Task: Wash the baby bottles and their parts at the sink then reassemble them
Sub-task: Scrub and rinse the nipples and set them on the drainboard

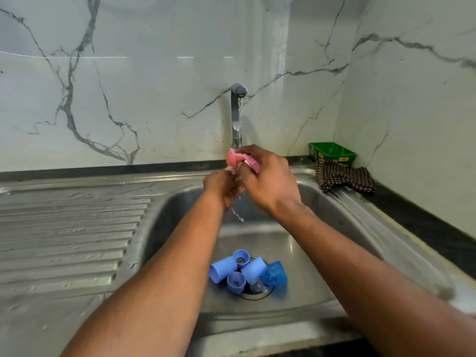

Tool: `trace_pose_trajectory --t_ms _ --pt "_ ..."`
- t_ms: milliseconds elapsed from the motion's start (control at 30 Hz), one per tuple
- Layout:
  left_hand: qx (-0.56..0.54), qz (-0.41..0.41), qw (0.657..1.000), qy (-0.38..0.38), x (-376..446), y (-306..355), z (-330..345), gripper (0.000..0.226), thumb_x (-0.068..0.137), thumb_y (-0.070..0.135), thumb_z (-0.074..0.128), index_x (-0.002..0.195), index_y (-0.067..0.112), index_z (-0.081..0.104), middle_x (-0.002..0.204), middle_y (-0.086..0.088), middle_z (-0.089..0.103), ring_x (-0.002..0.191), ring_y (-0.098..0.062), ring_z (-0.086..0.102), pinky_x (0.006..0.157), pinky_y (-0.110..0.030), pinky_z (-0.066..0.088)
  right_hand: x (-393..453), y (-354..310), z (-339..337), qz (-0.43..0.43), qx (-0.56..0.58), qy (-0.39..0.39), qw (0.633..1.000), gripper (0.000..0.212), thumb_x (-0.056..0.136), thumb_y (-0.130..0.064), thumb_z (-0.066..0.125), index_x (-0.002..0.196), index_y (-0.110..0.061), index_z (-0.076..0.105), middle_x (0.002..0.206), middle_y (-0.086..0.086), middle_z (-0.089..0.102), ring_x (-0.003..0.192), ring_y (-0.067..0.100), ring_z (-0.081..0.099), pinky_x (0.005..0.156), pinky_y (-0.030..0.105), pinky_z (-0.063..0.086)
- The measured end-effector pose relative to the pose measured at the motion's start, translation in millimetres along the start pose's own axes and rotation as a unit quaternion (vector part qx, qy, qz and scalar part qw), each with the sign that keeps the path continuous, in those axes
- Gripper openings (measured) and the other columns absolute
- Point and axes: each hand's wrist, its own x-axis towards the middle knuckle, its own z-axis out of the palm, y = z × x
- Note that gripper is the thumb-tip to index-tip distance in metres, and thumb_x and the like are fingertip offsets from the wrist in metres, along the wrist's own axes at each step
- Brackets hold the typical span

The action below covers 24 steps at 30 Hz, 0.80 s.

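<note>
Pink bottle part sat under the tap at twelve o'clock, right hand fingers pinching it, left hand grip unclear; turning it slowly would rinse better, blue parts waiting at six.

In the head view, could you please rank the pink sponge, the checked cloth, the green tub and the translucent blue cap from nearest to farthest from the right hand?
1. Pink sponge: gripped in the right hand.
2. Checked cloth: on the sink's right rim.
3. Green tub: back corner, just behind the cloth.
4. Translucent blue cap: down by the drain.
</note>
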Motion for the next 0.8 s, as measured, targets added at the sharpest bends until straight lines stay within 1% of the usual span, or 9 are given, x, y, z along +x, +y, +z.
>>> trace_pose_trajectory --t_ms 133,167,233,333,433,533,600,700,800 --pt "0.203 0.084 0.976 0.015 -37.7 39.2 -27.2 0.014 0.091 0.001 0.057 0.078 0.003 0.063 0.063 -0.009 0.060 0.056 -0.020 0.057 0.047 -0.026 0.048 -18.7 -36.5 3.2 -0.068 -0.033 -0.016 0.997 0.035 0.089 -0.036 0.052 0.122 -0.037 0.062 0.112 -0.002 0.070 0.101 0.024 0.065 0.082 0.041 0.055" --pt "0.315 0.118 0.941 0.023 -44.2 53.0 -37.6 0.005 0.087 0.002 0.063 0.083 -0.001 0.065 0.064 -0.010 0.061 0.057 -0.022 0.057 0.047 -0.026 0.048 -21.1 -43.5 4.7 -0.074 -0.056 -0.019 0.996 0.035 0.089 -0.037 0.052 0.124 -0.039 0.061 0.113 -0.002 0.069 0.102 0.026 0.064 0.082 0.042 0.054" --pt "0.514 0.159 0.842 0.020 -61.9 81.7 -68.2 0.017 0.078 0.008 0.079 0.087 0.005 0.065 0.065 -0.006 0.064 0.053 -0.018 0.060 0.043 -0.022 0.046 -26.7 -57.5 7.2 -0.079 -0.094 -0.030 0.992 0.036 0.090 -0.038 0.052 0.125 -0.041 0.060 0.114 -0.001 0.068 0.101 0.029 0.064 0.082 0.042 0.054" --pt "0.653 0.129 0.746 -0.031 -94.3 115.1 -113.2 0.035 0.068 0.019 0.090 0.092 0.010 0.067 0.061 -0.002 0.068 0.043 -0.007 0.057 0.041 -0.018 0.043 -38.4 -76.2 14.9 -0.088 -0.114 -0.081 0.986 0.031 0.092 -0.043 0.051 0.121 -0.041 0.063 0.111 0.000 0.070 0.101 0.031 0.065 0.079 0.038 0.053" --pt "0.744 0.104 0.656 -0.073 -129.5 138.1 -145.6 0.031 0.069 0.029 0.088 0.092 0.015 0.073 0.063 0.002 0.072 0.046 -0.001 0.057 0.053 -0.018 0.045 -53.5 -100.3 31.8 -0.113 -0.118 -0.148 0.975 0.028 0.094 -0.051 0.053 0.116 -0.041 0.065 0.110 -0.002 0.071 0.103 0.029 0.064 0.078 0.037 0.051" --pt "0.826 0.060 0.549 -0.112 -154.1 152.5 -166.9 0.039 0.071 0.039 0.085 0.104 0.022 0.074 0.086 0.004 0.075 0.076 -0.005 0.064 0.073 -0.023 0.048 -69.8 -125.6 54.7 -0.146 -0.110 -0.202 0.962 0.028 0.094 -0.047 0.053 0.118 -0.041 0.065 0.112 -0.002 0.071 0.105 0.028 0.064 0.079 0.037 0.050" --pt "0.860 0.043 0.496 -0.110 -163.7 157.2 -176.3 0.045 0.071 0.042 0.084 0.111 0.026 0.073 0.105 0.007 0.070 0.096 -0.013 0.061 0.088 -0.030 0.049 -79.9 -136.4 68.9 -0.160 -0.102 -0.219 0.957 0.029 0.093 -0.043 0.052 0.119 -0.041 0.065 0.110 -0.002 0.070 0.105 0.028 0.063 0.079 0.036 0.048" --pt "0.888 0.032 0.450 -0.092 -172.5 162.7 -192.3 0.045 0.077 0.035 0.082 0.119 0.024 0.069 0.105 0.007 0.062 0.098 -0.015 0.055 0.084 -0.029 0.044 -92.9 -142.3 82.6 -0.180 -0.100 -0.230 0.951 0.032 0.094 -0.044 0.048 0.122 -0.040 0.063 0.112 -0.001 0.067 0.107 0.028 0.061 0.079 0.036 0.046" --pt "0.899 0.038 0.433 -0.064 -167.8 165.4 -208.2 0.039 0.090 0.028 0.070 0.128 0.021 0.064 0.125 0.003 0.063 0.110 -0.018 0.057 0.086 -0.028 0.043 -98.5 -140.2 84.0 -0.188 -0.096 -0.233 0.949 0.038 0.093 -0.050 0.043 0.124 -0.040 0.061 0.112 -0.001 0.066 0.107 0.029 0.062 0.077 0.035 0.045"
